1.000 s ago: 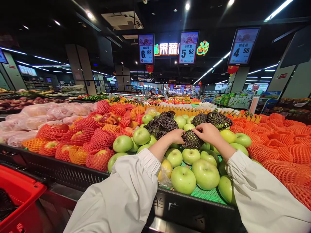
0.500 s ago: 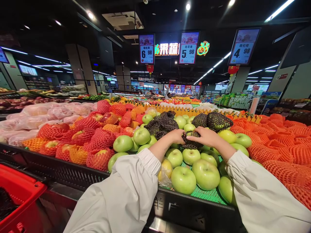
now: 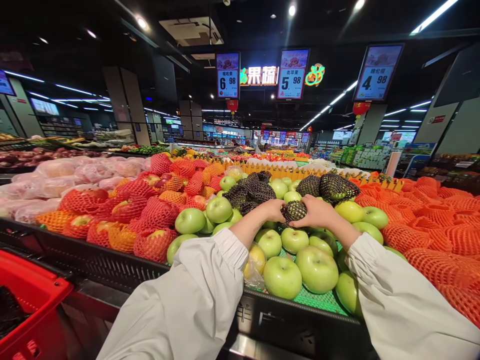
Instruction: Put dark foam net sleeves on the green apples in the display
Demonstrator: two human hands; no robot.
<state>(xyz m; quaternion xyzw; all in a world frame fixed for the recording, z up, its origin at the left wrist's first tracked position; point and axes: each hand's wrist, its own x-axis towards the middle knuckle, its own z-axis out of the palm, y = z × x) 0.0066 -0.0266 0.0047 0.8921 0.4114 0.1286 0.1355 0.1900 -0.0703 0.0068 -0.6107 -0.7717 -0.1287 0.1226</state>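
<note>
Between my two hands is a green apple in a black foam net (image 3: 294, 211), its net stretched over the fruit. My left hand (image 3: 275, 210) grips it from the left, the fingers partly hidden behind my wrist. From the right, my right hand (image 3: 314, 212) curls its thumb and fingers round the same netted apple. Bare green apples (image 3: 317, 269) lie in front on a green mat (image 3: 322, 301). More black foam nets (image 3: 250, 190) rest just behind my left hand, and a netted apple (image 3: 337, 188) sits behind my right.
Apples in red and orange nets (image 3: 155, 220) fill the left side. Orange-netted fruit (image 3: 435, 235) is heaped on the right. A black crate edge (image 3: 292, 315) runs along the front. A red basket (image 3: 33, 300) stands at lower left. Price screens (image 3: 293, 74) hang overhead.
My right hand has shifted its hold, its fingers now round the netted apple's right side. The apple has turned, showing more green through the net. My left hand stays nearly in place.
</note>
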